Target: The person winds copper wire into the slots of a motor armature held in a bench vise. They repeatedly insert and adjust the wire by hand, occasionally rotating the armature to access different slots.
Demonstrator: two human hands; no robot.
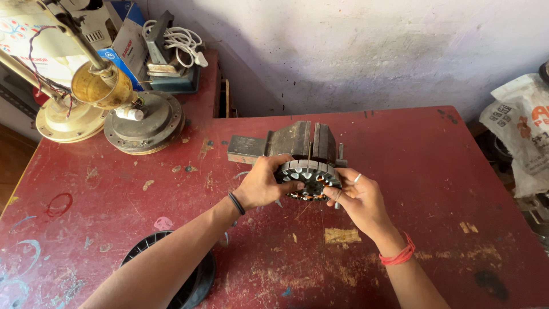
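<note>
My left hand [260, 184] and right hand [355, 197] both grip a round slotted motor core [309, 178] from either side, fingers curled over its rim, forearms reaching in from the near edge with wrists bent inward. The core sits at the middle of the red table [400, 149], just in front of a grey metal vise [286, 143]. A black spool [197, 283] lies near left, and dismantled fan parts [143, 123] stand far left.

vise [297, 143] mid-surface [429, 171] toward rear edge; stator [309, 178] just before it; fan motor housings [143, 123] rear-left corner; spool [191, 280] at front edge.
</note>
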